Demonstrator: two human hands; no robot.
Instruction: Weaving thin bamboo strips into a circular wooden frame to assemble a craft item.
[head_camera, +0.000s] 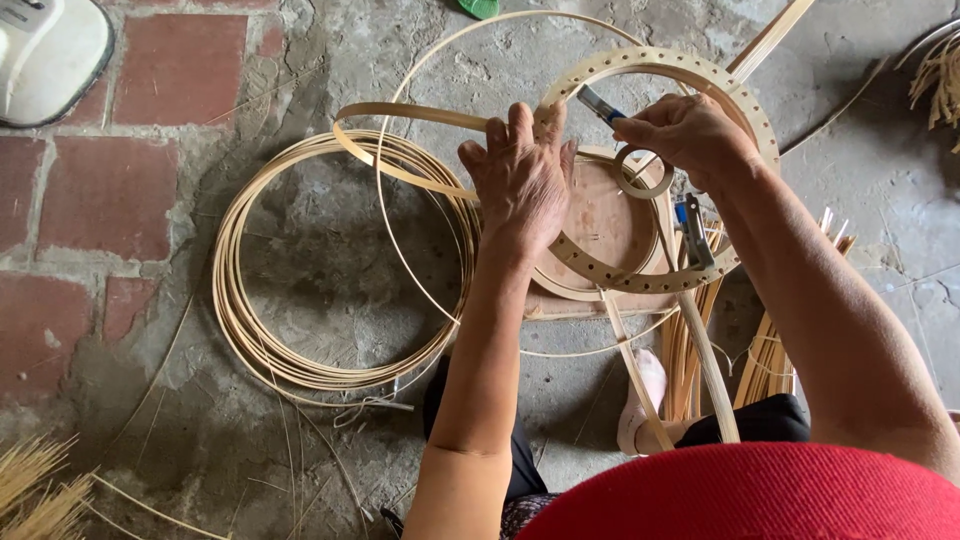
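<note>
Several bamboo pieces lay about the person on the cracked concrete floor (330, 240): a big coil of thin bamboo strips (262, 330) to the left of the forearms, bundles of split bamboo sticks (770, 360) by the right knee, and dry straw (35, 490) at the lower left corner. Red bricks (175, 65) edged the concrete, with a white plastic object (45, 50) at the top left. A round wooden board (605, 225) sat under the work, half covered by the left hand (520, 185).

That left hand was spread, fingers curled over the rim of a wooden hoop drilled with holes (660, 282), pressing a flat bamboo strip (400, 112) against it. The right hand (680, 135) was closed around a blue-handled tool (598, 104), its tip at the hoop's top edge. A small bamboo ring (642, 190) hung just below this hand, touching it. The hoop stood tilted above the board, between both hands.
</note>
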